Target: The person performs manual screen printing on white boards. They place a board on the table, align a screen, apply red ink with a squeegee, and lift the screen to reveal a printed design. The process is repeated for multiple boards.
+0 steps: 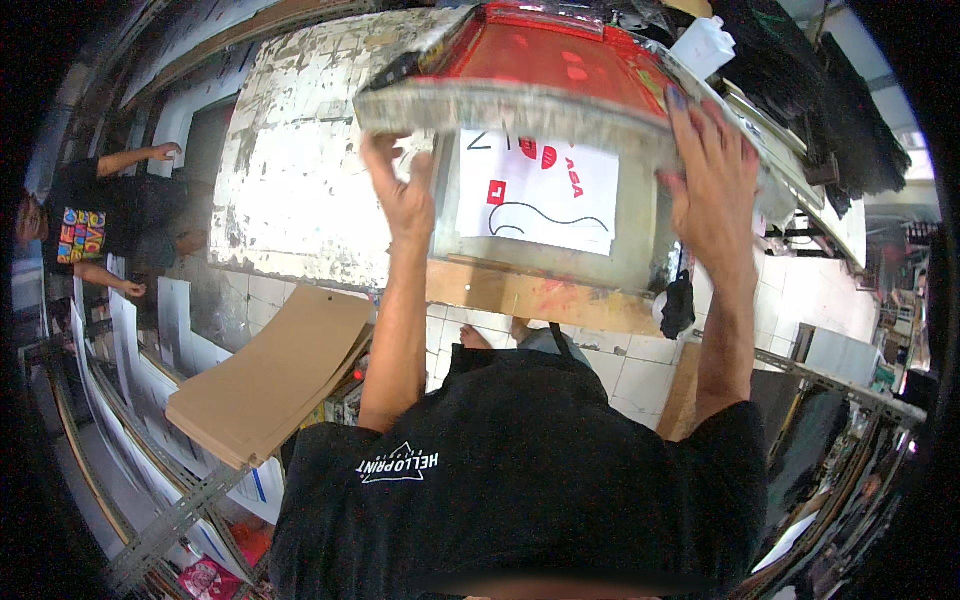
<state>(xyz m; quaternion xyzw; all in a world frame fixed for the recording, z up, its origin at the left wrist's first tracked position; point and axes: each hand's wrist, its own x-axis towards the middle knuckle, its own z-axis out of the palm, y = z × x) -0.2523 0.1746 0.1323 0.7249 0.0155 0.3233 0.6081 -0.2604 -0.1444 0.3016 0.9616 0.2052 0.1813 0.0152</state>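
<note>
A screen printing frame (530,103) with red ink on its mesh is tilted up in front of me, its near edge raised off the printing bed (640,225). My right hand (714,170) grips the frame's near right corner, fingers stretched over the side and thumb below. Under the near left corner is my left hand (403,190), fingers apart and fingertips by the edge; whether they bear its weight I cannot tell. Beneath the frame lies a white sheet (540,190) with red and black printed shapes, its far part hidden by the frame.
A worn, paint-flaked tabletop (300,150) adjoins on the left. Brown cardboard sheets (275,370) are stacked at lower left. Another person (95,220) is at the far left. A white plastic bottle (705,45) is behind the frame; a black cloth (677,305) hangs at the bed's near right corner.
</note>
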